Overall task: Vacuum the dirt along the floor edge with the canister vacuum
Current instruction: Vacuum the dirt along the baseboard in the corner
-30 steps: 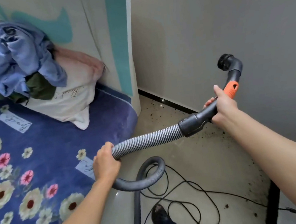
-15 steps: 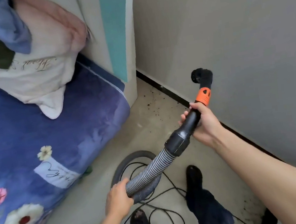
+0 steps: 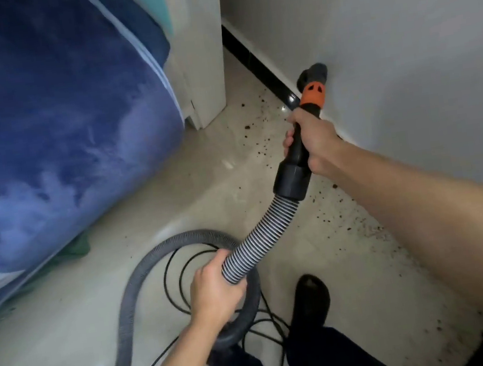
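Both hands hold the vacuum. The right hand [image 3: 313,139] is wrapped tight around the black handle [image 3: 294,172], just below the orange collar [image 3: 313,93]. The left hand [image 3: 214,290] is closed around the ribbed hose [image 3: 260,241], lower down.

The round nozzle [image 3: 313,73] is up in the air, close to the grey wall [image 3: 399,39], and it looks well above the floor [image 3: 150,201]. The dirt [image 3: 360,228] lies as little brown specks along the black strip [image 3: 262,69] where wall meets floor.

To do this well, I think the nozzle needs to tip down until it sits right by the specks. Then it should slide slowly along the edge. The left hand should keep the hose loose, away from the black cord [image 3: 179,283] and the shoe [image 3: 309,299].
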A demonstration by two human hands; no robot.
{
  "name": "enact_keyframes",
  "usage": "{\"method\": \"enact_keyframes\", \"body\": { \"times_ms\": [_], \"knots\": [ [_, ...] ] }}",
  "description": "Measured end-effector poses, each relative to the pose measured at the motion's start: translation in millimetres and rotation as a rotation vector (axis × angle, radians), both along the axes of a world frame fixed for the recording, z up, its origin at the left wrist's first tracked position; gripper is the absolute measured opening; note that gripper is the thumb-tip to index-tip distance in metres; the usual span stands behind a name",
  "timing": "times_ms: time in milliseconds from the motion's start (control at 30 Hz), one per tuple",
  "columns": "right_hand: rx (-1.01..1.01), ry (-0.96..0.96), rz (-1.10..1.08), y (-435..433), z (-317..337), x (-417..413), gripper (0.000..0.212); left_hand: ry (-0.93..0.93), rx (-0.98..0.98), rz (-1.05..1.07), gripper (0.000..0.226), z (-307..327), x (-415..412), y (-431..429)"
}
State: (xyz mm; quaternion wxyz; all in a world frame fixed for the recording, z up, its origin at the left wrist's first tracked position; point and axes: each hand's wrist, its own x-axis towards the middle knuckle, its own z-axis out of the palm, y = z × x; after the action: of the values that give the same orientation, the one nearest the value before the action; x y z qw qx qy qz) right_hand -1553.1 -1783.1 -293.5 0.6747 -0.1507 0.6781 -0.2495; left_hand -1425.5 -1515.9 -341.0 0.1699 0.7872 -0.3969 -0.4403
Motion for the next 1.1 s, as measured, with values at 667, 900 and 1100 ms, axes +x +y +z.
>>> {"method": "enact_keyframes", "body": {
  "times_ms": [667, 900, 1100],
  "knots": [
    [-0.215, 0.031, 0.303, 87.5, -221.8, 94.5, 0.009, -0.079, 0.029, -0.011, 0.025, -214.9, 30.2, 9.8],
    [-0.381, 0.124, 0.413, 37.3, -270.2, 108.1, 0.013, -0.159, -0.089, -0.01, 0.029, -263.4, 20.7, -40.6],
    [-0.335, 0.078, 0.401, -3.5, -286.1, 101.5, 0.011, -0.294, -0.152, -0.084, 0.033, -269.9, 23.7, -72.1]
  ]
}}
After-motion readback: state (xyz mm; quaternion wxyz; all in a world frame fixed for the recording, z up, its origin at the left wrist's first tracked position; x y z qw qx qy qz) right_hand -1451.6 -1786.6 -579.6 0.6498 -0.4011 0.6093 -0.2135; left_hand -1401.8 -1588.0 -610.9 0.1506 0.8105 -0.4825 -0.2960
